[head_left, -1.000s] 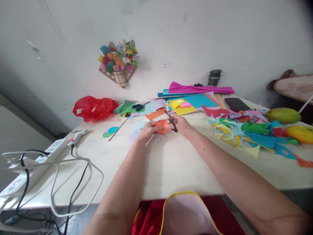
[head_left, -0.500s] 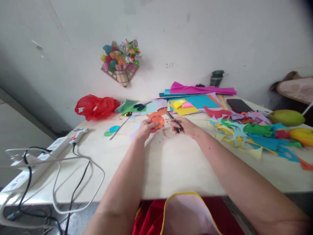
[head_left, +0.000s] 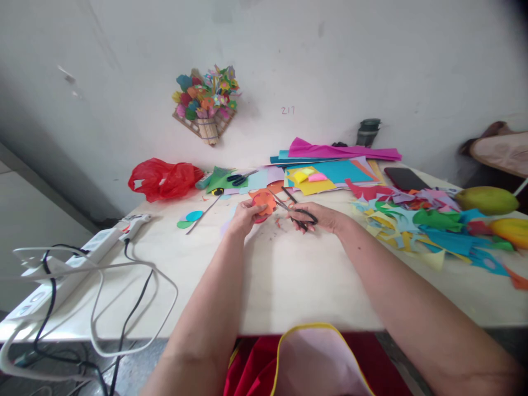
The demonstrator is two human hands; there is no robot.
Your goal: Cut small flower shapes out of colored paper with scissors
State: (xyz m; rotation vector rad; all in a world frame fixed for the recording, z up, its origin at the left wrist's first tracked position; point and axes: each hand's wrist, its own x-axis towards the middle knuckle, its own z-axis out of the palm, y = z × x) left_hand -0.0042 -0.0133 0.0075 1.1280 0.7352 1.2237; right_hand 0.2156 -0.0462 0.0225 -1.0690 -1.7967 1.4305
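Note:
Pinched in my left hand (head_left: 245, 216) is a small orange paper piece (head_left: 266, 203) with a rounded outline. Red paper shows along its lower edge. My right hand (head_left: 313, 216) grips a pair of scissors (head_left: 306, 218) by the black handles. The scissor blades are spread and point up and left, with the tips at the right edge of the orange paper. Small orange scraps (head_left: 278, 223) lie on the table between my hands. Behind the paper rests a larger orange sheet (head_left: 275, 187).
A red plastic bag (head_left: 165, 180) and black-handled scissors (head_left: 239, 179) lie toward the back left. Coloured paper offcuts (head_left: 437, 223) heap at the right, near a phone (head_left: 406, 178) and a green fruit (head_left: 487, 200). A power strip (head_left: 70, 275) with looping cables runs along the left.
The scissors in my right hand have opened and their tips have swung left toward the orange paper. My left hand still pinches the paper. The camera view has shifted slightly.

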